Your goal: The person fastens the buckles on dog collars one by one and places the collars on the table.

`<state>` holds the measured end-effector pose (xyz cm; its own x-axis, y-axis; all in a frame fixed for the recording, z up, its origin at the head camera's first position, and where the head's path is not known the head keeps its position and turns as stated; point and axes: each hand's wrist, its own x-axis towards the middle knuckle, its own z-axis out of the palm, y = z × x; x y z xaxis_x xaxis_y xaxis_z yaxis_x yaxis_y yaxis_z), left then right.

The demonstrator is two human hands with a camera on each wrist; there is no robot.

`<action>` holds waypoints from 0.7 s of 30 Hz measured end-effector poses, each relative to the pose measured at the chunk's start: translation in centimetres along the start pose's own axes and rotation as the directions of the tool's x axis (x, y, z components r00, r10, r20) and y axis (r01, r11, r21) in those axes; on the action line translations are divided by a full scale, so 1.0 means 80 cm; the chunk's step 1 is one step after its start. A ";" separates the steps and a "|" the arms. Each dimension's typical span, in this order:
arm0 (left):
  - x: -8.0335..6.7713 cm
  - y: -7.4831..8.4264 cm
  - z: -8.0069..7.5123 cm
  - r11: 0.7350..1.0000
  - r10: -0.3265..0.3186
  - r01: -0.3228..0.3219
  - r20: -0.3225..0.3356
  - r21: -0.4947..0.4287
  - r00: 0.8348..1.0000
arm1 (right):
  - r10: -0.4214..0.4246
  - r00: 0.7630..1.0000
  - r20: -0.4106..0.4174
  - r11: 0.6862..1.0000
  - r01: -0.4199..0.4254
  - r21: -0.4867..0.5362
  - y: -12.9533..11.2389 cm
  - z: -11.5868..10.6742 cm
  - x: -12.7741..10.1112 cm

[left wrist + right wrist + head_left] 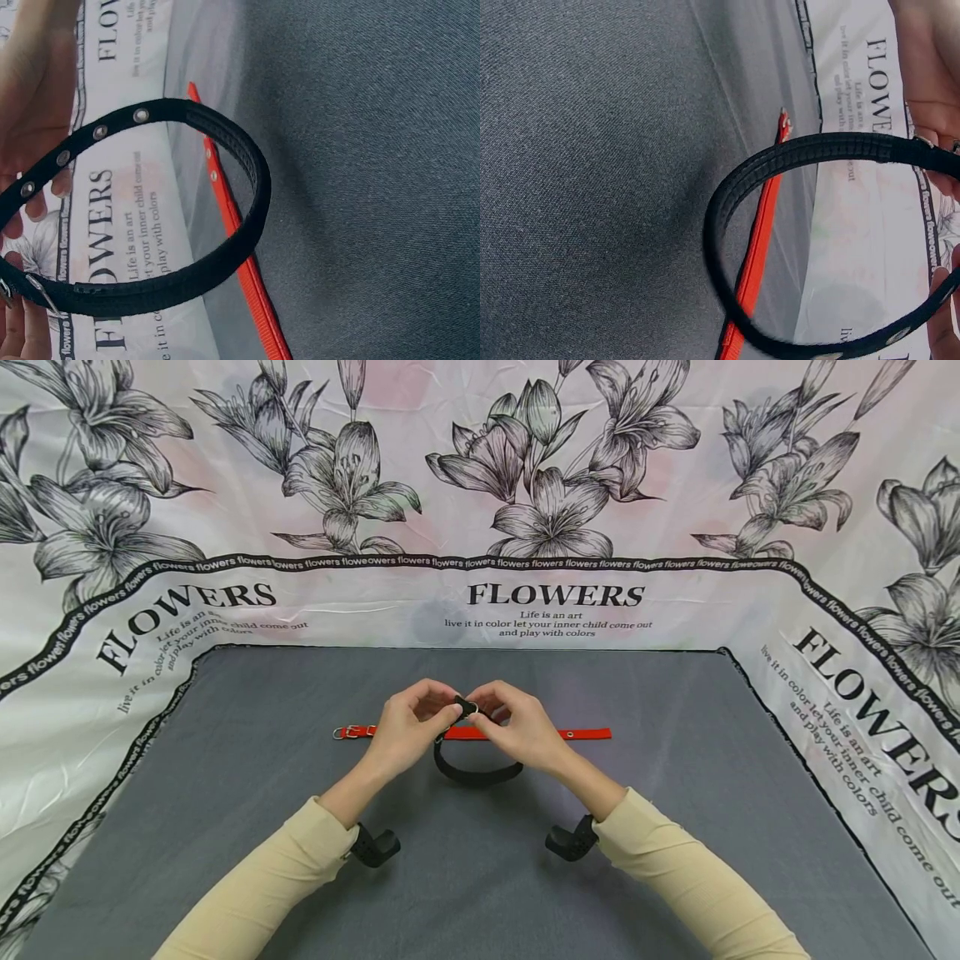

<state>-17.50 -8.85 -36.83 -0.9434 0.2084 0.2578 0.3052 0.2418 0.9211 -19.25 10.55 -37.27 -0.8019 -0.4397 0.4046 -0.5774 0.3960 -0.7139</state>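
Black collar (476,770) is held up over the grey mat (225,760), bent into a loop, both ends meeting betw. the hands. Left hand (408,727) and right hand (517,727) each pinch it at the buckle end, fingers curled round the strap. Red collar (585,734) lies flat on the mat just behind, partly hidden by the hands in head view. Left wrist cam shows the eyelets (100,133) and metal buckle (41,292); right wrist cam shows the ribbed strap (817,148) w/ the red collar's tip (783,120).
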 end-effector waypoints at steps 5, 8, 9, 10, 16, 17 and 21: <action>0.003 0.002 -0.006 0.996 -0.018 0.017 -0.013 -0.093 1.000 | 0.017 1.000 -0.007 1.000 -0.017 -0.022 0.000 0.001 0.001; 0.002 0.011 -0.008 0.993 -0.007 0.006 -0.014 -0.118 1.000 | 0.026 1.000 -0.011 0.999 -0.027 -0.029 0.002 0.000 0.000; 0.002 0.016 -0.008 0.993 -0.004 0.002 -0.014 -0.117 1.000 | 0.028 1.000 -0.011 0.999 -0.028 -0.027 0.002 0.000 -0.001; 0.001 0.021 -0.008 0.993 -0.002 0.000 -0.011 -0.115 1.000 | 0.030 0.999 -0.010 0.999 -0.030 -0.025 0.003 0.000 -0.001; -0.005 0.041 -0.007 0.995 -0.012 0.011 0.000 -0.103 1.000 | 0.012 1.000 -0.016 1.000 -0.012 -0.013 0.000 -0.003 -0.003; -0.005 0.041 -0.007 0.995 -0.015 0.015 0.001 -0.101 1.000 | 0.011 1.000 -0.015 1.000 -0.011 -0.008 -0.007 -0.005 -0.003; -0.006 0.042 -0.005 0.996 -0.034 0.035 0.015 -0.084 0.999 | -0.011 1.000 -0.024 1.000 0.010 -0.003 -0.009 -0.004 -0.003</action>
<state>-16.04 -8.50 -33.78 -0.9511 0.2145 0.2221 0.2600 0.1682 0.9508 -18.68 10.63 -36.68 -0.7992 -0.4242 0.4258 -0.5863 0.3939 -0.7079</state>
